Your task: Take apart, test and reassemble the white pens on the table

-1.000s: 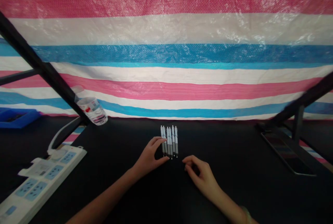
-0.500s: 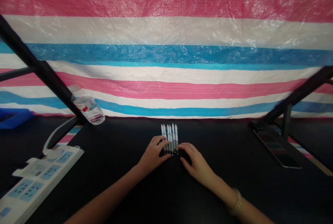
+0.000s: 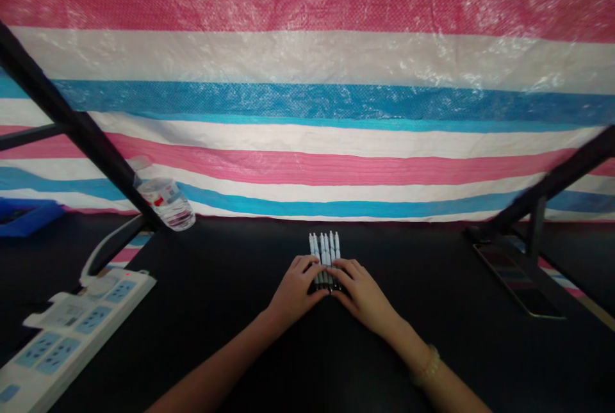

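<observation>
Sheet (image 3: 307,102) with red, white, blue and pink stripes spans the background behind the work surface. Table (image 3: 230,246), black, extends below the sheet. Two black bars slope at the sides: left bar (image 3: 91,137) and right bar (image 3: 562,179). Power strip (image 3: 77,341), white with light-blue sockets, lies at the left edge of the table, with a pale cable at its far end. Blue tray (image 3: 36,221) is partly visible at the far left. Left hand (image 3: 295,288) and right hand (image 3: 362,291) are positioned at the table's middle, fingers bent over the lower part of the pens (image 3: 325,246), thumbs meeting near the pens' near ends; whether either hand grips the pens cannot be told. Bottle (image 3: 173,208), clear, appears tilted beside the left bar. Phone (image 3: 519,282) lies flat near the foot of the right bar. Pens, white-topped, lie side by side in a row, upper ends pointing toward the sheet, lower portions partly covered by the hands. Bracelet (image 3: 431,365), pale, encircles the right wrist.
</observation>
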### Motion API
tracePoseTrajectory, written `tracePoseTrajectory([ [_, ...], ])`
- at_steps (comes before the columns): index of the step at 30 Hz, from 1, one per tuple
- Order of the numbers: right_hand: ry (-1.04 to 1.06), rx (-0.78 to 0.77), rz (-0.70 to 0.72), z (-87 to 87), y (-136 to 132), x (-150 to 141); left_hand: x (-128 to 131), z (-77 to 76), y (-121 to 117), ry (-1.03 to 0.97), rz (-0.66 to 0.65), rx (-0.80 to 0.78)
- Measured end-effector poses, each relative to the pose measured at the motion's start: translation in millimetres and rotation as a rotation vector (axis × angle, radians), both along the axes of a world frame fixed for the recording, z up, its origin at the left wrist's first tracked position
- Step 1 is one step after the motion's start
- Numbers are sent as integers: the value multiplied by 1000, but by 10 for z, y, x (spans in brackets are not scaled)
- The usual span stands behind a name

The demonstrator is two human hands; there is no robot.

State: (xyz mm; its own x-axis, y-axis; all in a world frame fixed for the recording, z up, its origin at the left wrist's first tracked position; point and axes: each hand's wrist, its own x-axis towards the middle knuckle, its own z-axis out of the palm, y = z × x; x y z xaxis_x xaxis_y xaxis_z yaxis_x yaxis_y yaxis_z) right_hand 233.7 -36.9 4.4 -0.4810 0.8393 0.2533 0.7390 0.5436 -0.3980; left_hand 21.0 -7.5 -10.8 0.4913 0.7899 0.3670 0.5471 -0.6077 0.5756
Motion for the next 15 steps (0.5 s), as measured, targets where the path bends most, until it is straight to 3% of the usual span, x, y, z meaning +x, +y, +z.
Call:
tracePoseTrajectory([
  [15,36,45,70,-44,28,-9,8,25,16,63,12,4],
])
